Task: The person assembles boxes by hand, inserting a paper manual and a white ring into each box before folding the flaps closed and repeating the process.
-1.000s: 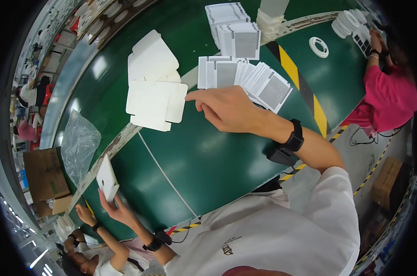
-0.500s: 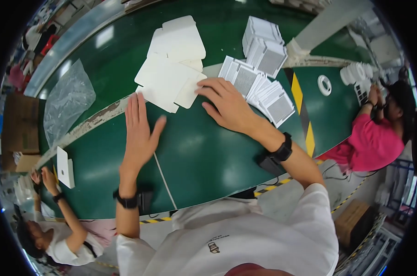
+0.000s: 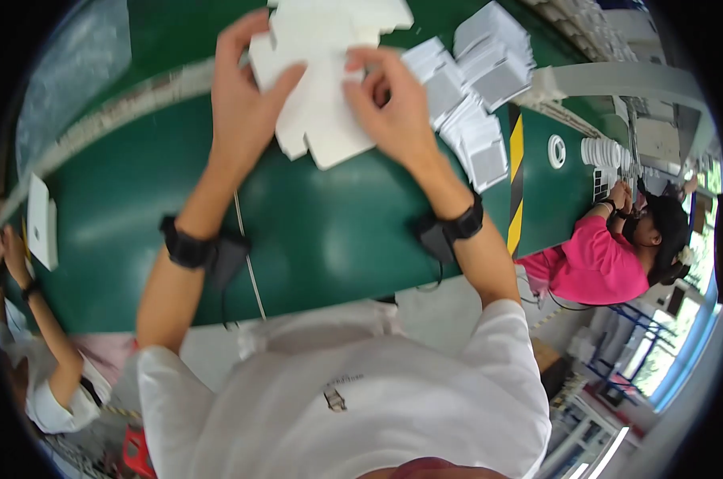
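Flat white card blanks (image 3: 321, 112) with notched edges lie overlapping on the green table in front of me. My left hand (image 3: 254, 92) is at their left edge, thumb spread over the card and fingers bent near the upper corner. At the right edge, the curled fingers and thumb of my right hand (image 3: 389, 104) pinch the edge of a card blank; motion blurs the exact contact. Right of that hand are white packs with grey panels, one fanned group (image 3: 477, 144) and one taller stack (image 3: 493, 56).
A white box (image 3: 42, 219) stands at the left by a co-worker's arm (image 3: 46, 311). Clear plastic film (image 3: 74, 72) lies far left. On the right are yellow-black tape (image 3: 516, 176), a white ring (image 3: 556, 151), stacked white rings (image 3: 603, 152) and a co-worker in pink (image 3: 597, 259).
My view has shifted, so the table items sit elsewhere in it. My left hand has moved up along the cards' left edge, and my right fingers have curled in at their right edge.
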Available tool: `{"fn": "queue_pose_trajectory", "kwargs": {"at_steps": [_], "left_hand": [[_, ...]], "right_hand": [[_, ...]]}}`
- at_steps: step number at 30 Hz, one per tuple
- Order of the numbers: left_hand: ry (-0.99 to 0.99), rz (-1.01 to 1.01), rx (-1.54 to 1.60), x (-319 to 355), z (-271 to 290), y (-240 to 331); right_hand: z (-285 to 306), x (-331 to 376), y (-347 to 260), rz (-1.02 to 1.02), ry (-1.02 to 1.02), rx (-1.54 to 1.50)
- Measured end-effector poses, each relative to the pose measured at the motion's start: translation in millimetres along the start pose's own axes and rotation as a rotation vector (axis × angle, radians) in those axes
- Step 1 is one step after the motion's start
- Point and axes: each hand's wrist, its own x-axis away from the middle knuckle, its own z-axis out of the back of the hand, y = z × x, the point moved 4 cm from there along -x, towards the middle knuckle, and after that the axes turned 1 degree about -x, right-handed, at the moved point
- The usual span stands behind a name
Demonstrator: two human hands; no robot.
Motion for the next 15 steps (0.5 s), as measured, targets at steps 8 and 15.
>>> {"fn": "queue_pose_trajectory", "kwargs": {"at_steps": [8,15], "left_hand": [[-0.534,0.619,0.908,28,-23,-3],[-0.714,0.609,1.058,32,-24,1]], "right_hand": [[-4,8,-21,0.21,0.128,-0.095],[2,15,-38,0.377,0.194,0.161]]}}
